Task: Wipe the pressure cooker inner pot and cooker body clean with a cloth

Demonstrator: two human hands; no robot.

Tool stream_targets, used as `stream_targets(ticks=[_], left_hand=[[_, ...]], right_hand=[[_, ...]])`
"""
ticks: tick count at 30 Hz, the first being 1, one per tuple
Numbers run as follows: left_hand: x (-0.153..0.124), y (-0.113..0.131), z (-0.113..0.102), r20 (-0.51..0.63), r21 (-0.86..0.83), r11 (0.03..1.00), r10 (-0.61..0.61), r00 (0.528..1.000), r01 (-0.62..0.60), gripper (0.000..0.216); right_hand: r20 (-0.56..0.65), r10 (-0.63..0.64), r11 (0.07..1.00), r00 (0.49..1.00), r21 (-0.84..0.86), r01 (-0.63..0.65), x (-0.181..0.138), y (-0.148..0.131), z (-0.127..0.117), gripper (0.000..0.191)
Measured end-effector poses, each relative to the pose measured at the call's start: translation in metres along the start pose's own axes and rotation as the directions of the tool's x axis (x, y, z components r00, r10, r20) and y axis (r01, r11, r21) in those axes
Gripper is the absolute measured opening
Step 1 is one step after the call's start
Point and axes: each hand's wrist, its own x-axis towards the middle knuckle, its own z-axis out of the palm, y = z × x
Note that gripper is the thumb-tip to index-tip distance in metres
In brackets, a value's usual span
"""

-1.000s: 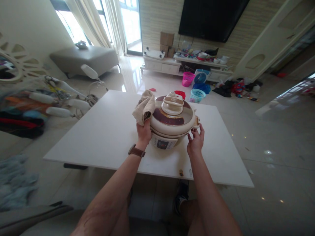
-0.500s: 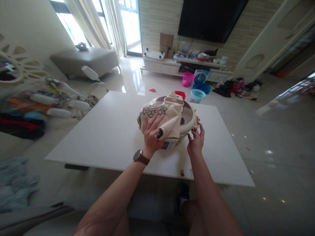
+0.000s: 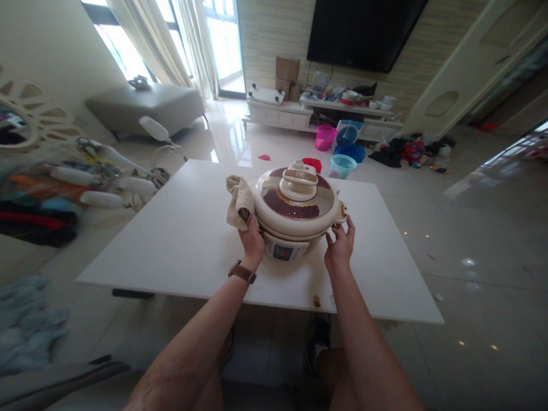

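Note:
A cream electric pressure cooker (image 3: 295, 222) stands on the white table (image 3: 188, 228), its round lid closed, with a raised handle (image 3: 301, 177) on top and a control panel (image 3: 282, 251) facing me. My left hand (image 3: 252, 242) is closed on a beige cloth (image 3: 240, 202), which is bunched against the cooker's left side. At the cooker's right side, my right hand (image 3: 340, 245) has its fingers curled up at the side grip (image 3: 342, 212), seemingly steadying it. A small brown stain or sticker (image 3: 317, 301) lies at the table's near edge.
Beyond the table are a turquoise basket (image 3: 342, 165), a pink bin (image 3: 325, 138) and a cluttered white TV cabinet (image 3: 280, 117). A grey ottoman (image 3: 145, 108) stands at the back left. White lamp-like arms (image 3: 137, 182) reach toward the table's left edge.
My left hand has moved with the cloth from the front of the lid to the cooker's left side, uncovering lid and panel. My right hand stays at the right side.

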Motion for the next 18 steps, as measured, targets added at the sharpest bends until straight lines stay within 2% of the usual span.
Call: stream_targets(ticks=[4, 6, 7, 8, 9, 12, 14, 15, 16, 18], left_hand=[[-0.026, -0.010, -0.006, 0.025, 0.087, 0.996, 0.010, 1.000, -0.012, 0.060], [-0.041, -0.015, -0.014, 0.104, 0.169, 0.982, 0.070, 0.992, -0.087, 0.065], [-0.048, -0.016, -0.019, 0.171, 0.211, 0.963, 0.133, 0.976, -0.168, 0.068], [-0.054, -0.017, -0.024, 0.254, 0.249, 0.929, 0.211, 0.944, -0.275, 0.071], [-0.059, -0.016, -0.029, 0.348, 0.278, 0.876, 0.291, 0.891, -0.395, 0.072], [-0.068, -0.010, -0.037, 0.611, 0.279, 0.649, 0.449, 0.652, -0.708, 0.061], [-0.067, -0.006, -0.038, 0.689, 0.245, 0.523, 0.498, 0.526, -0.816, 0.054], [-0.066, -0.004, -0.037, 0.701, 0.236, 0.482, 0.516, 0.491, -0.844, 0.054], [-0.064, -0.002, -0.036, 0.701, 0.236, 0.459, 0.530, 0.477, -0.856, 0.054], [-0.058, -0.002, -0.032, 0.671, 0.261, 0.474, 0.537, 0.511, -0.841, 0.056]], right_hand=[[-0.018, -0.014, 1.000, 1.000, -0.008, 0.014, 0.001, 0.001, 0.002, 0.078], [-0.014, -0.019, 1.000, 1.000, -0.016, 0.019, 0.000, 0.001, 0.003, 0.077], [-0.009, -0.022, 1.000, 1.000, -0.018, 0.022, 0.000, 0.002, 0.003, 0.077], [-0.005, -0.025, 1.000, 1.000, -0.018, 0.025, 0.000, 0.002, 0.003, 0.077], [-0.002, -0.028, 0.999, 1.000, -0.017, 0.028, -0.001, 0.002, 0.003, 0.078], [0.001, -0.032, 0.999, 0.999, -0.011, 0.032, -0.001, 0.002, 0.003, 0.079], [0.000, -0.029, 1.000, 1.000, -0.009, 0.029, -0.001, 0.002, 0.002, 0.080], [-0.002, -0.027, 1.000, 1.000, -0.008, 0.027, -0.001, 0.002, 0.002, 0.080], [-0.003, -0.024, 1.000, 1.000, -0.008, 0.024, 0.000, 0.002, 0.002, 0.080], [-0.002, -0.019, 1.000, 1.000, -0.009, 0.019, 0.000, 0.002, 0.002, 0.080]])
